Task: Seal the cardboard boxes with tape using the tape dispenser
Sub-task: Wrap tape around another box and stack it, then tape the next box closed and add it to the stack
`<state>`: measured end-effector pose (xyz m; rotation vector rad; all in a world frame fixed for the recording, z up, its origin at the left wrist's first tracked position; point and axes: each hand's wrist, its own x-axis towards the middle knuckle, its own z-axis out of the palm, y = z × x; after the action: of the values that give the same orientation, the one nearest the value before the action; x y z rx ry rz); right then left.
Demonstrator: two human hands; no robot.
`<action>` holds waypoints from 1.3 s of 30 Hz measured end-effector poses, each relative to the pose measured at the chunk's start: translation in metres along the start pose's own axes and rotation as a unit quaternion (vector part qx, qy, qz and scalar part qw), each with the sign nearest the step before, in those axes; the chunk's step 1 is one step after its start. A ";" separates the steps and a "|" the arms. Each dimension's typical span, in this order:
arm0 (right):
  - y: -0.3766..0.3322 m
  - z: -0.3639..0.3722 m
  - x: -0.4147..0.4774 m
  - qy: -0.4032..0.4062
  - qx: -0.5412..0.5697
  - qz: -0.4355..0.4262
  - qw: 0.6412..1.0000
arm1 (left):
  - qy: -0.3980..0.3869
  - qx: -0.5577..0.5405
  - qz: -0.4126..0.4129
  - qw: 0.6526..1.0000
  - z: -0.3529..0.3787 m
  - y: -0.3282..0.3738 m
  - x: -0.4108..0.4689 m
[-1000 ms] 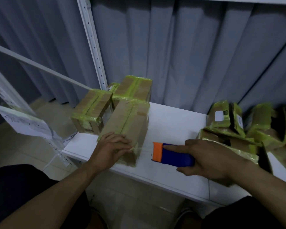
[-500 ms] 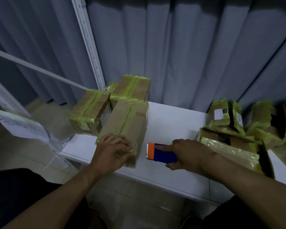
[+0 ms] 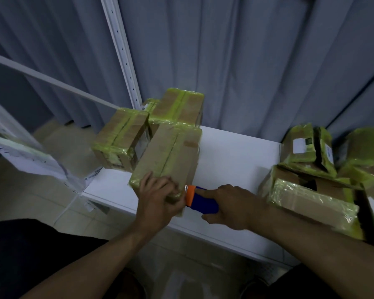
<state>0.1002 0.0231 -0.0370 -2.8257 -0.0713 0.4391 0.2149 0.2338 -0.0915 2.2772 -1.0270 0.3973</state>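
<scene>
A long cardboard box [image 3: 171,156] with yellowish tape along its top seam lies on the white shelf [image 3: 235,160], its near end at the front edge. My left hand [image 3: 158,199] presses down on that near end, fingers curled over the corner. My right hand [image 3: 235,207] grips the blue tape dispenser [image 3: 200,200], index finger stretched along its top. The dispenser's orange head touches the box's near right corner, right beside my left fingers.
Two taped boxes [image 3: 121,139] [image 3: 179,108] stand behind the long one against a white upright post [image 3: 121,50]. A heap of boxes and flattened cardboard [image 3: 315,180] fills the shelf's right side. Grey curtains hang behind. A paper sheet [image 3: 24,158] hangs at the left.
My right hand has slid the dispenser leftward until its orange head meets the box. My left hand has stayed on the box's near end.
</scene>
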 end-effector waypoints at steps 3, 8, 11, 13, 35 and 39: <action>-0.006 0.006 -0.002 0.021 0.006 0.011 1.000 | -0.001 -0.004 0.006 1.000 -0.002 -0.001 -0.001; -0.015 0.009 -0.007 0.029 -0.074 0.011 0.997 | 0.005 -0.013 -0.027 1.000 -0.004 0.004 0.001; -0.019 0.006 -0.007 0.028 -0.115 0.007 0.993 | 0.007 0.006 -0.030 1.000 -0.007 0.006 0.004; -0.017 0.005 -0.006 0.032 -0.126 0.012 0.991 | -0.001 0.023 -0.037 0.999 -0.010 0.011 0.007; 0.015 -0.017 -0.018 0.131 0.100 0.052 0.985 | -0.188 0.215 -0.115 0.951 -0.030 -0.003 0.010; 0.013 -0.018 -0.016 0.135 0.114 0.040 0.983 | -0.225 0.197 -0.112 0.948 -0.033 -0.024 0.028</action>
<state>0.0905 0.0043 -0.0191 -2.6388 0.1384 0.0691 0.2506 0.2511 -0.0618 2.8997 -0.9425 -0.0260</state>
